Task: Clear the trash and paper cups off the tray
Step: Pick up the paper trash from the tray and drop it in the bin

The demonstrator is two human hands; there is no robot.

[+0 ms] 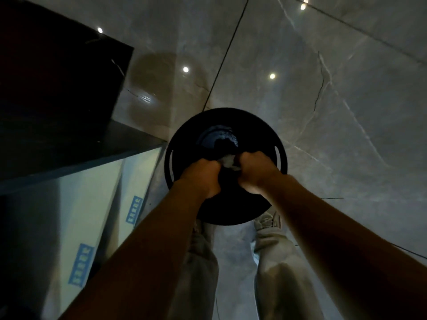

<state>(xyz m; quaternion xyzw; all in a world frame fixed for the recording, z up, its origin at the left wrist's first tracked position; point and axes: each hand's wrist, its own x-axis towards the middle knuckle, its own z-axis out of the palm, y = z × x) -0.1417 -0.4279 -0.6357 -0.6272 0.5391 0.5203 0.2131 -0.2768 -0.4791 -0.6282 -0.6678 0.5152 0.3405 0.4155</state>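
A round black tray (263, 135) with a slot near its left and right rim is below me, above the tiled floor and my feet. Over its middle, my left hand (203, 176) and my right hand (256, 169) are both closed as fists, knuckles up. Between them shows a crumpled whitish piece of paper trash (228, 161), gripped from both sides. Just beyond the hands lies a shiny dark hollow or object (216, 138); I cannot tell what it is. No paper cup is visible. The light is dim.
A dark block-shaped counter (57, 100) rises at the left, with a pale glossy panel (97, 215) carrying blue labels under it. Grey marble floor tiles (335, 100) spread ahead and to the right. My light trousers and shoes (268, 221) are under the tray's near edge.
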